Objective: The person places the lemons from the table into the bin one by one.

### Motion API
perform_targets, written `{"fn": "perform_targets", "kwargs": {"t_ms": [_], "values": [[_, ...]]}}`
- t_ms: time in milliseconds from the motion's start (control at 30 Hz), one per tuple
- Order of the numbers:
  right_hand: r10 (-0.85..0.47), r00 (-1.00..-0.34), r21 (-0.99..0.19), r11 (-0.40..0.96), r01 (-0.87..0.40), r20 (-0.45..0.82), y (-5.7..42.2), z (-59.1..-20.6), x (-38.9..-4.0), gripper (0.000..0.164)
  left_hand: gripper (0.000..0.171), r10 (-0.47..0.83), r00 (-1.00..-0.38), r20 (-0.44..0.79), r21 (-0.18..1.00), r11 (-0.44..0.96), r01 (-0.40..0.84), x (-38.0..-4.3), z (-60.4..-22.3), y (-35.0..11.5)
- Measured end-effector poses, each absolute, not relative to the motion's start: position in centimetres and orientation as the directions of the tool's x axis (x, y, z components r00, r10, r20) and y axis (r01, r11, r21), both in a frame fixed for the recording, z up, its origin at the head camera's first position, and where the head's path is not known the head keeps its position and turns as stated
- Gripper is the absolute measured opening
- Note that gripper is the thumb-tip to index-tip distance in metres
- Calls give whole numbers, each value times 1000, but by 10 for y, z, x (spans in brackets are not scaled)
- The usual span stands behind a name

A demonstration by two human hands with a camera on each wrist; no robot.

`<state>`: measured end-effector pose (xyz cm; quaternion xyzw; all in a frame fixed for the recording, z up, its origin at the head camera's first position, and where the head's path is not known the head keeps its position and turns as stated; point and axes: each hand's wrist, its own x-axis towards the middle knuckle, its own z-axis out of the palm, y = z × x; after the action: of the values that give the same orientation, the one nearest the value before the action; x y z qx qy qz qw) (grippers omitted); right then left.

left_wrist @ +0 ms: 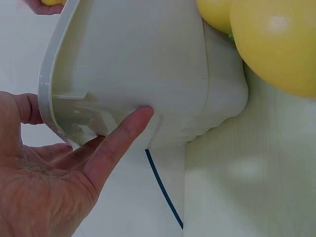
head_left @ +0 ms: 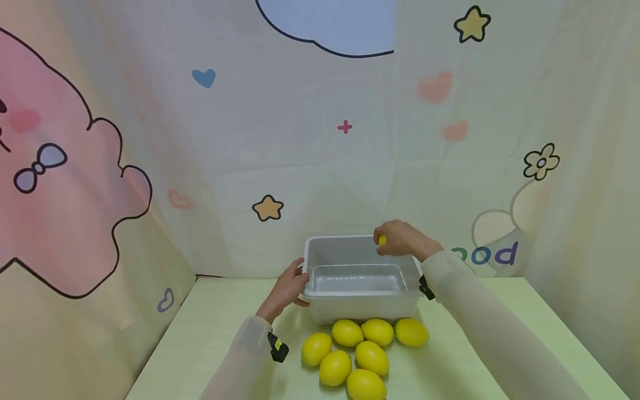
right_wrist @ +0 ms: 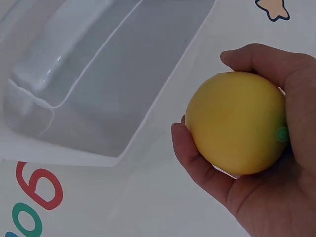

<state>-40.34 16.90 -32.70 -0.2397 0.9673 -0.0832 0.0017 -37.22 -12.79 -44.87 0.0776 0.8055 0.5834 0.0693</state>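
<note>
Left hand (head_left: 289, 284) grips the grey bin (head_left: 365, 308) at its left end, digits at the rim; right hand (head_left: 402, 238) clasps one lemon (right_wrist: 236, 123), fingers curled round it. That lemon is up off the surface (head_left: 225, 311), near the bin's back right rim and apart from it in the right wrist view; whether it is over the cavity, cannot tell. Seven more lemons (head_left: 372, 358) lie loose in front of the bin, the farthest row near its front wall. Judged from here, good handling wants a firm left hold so the bin cannot slide, knuckles clear of the rim, and a low, gentle release, as smooth fruit would likely roll.
</note>
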Motion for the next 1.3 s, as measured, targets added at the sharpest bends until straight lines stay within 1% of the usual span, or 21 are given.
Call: {"fn": "perform_targets", "kwargs": {"t_ms": [133,300,500,733,1167,1300], "values": [[-458,-889,-162,878,-450,-12,169,-327,-410,17,61,208,-978,-21,950,308,44,-373,-446,-128],[-427,-901,-199,892,-405,-79,166,-331,-416,21,60,206,-978,-31,948,316,36,-373,-445,-128],[-399,-908,-204,907,-369,-127,164,-338,-423,21,61,198,-980,-33,946,322,33,-373,-446,-128],[-362,-910,-251,917,-310,-200,164,-345,-427,24,59,205,-978,-29,948,317,38,-371,-445,-128],[-339,-909,-229,930,-286,-241,164,-353,-429,26,61,207,-978,-40,953,302,25,-372,-448,-127],[-361,-904,-197,927,-320,-231,165,-354,-429,28,60,206,-978,-36,952,305,29,-372,-448,-127]]}}
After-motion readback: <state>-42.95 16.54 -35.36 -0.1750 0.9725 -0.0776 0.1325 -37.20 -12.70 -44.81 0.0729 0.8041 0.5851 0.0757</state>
